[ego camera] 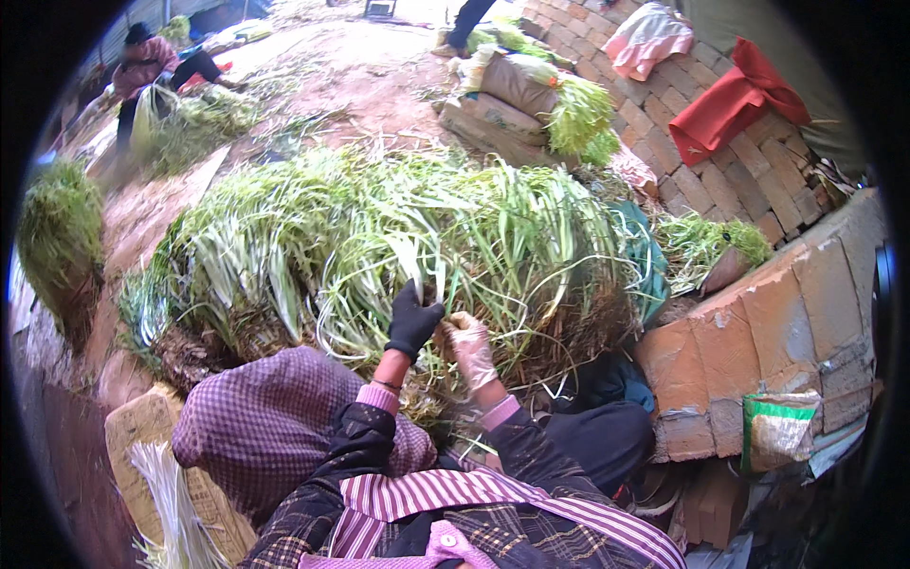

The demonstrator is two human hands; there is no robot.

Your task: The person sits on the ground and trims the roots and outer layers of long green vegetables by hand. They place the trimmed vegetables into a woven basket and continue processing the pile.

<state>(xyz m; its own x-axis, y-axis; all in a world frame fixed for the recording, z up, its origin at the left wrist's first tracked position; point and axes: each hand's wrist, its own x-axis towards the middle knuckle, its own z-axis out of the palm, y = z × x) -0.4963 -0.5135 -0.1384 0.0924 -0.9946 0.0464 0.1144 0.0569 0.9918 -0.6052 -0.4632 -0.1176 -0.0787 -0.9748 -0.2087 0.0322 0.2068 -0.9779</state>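
Note:
My left hand (414, 320), in a black glove, grips a few pale leafy stalks (408, 254) whose leaves point away from me. Close beside it is my right hand (470, 348), in a thin whitish glove, its fingers pinched at the lower, brownish end of the same stalks; the exact hold is partly hidden. Both hands are at the near side of a large heap of long green plants (370, 192), leaves on the far side and brown roots towards me. A bunch of clean white stalks (174, 505) lies at my left on a yellowish printed board or sack (128, 434).
A low brick wall (753, 334) runs along the right, with a green-and-white packet (780, 430) on it. Beyond the heap are sacks with bundled greens (515, 92) and a red cloth (732, 107). Another person (153, 67) sits far left; a root-ended bundle (60, 242) stands nearer.

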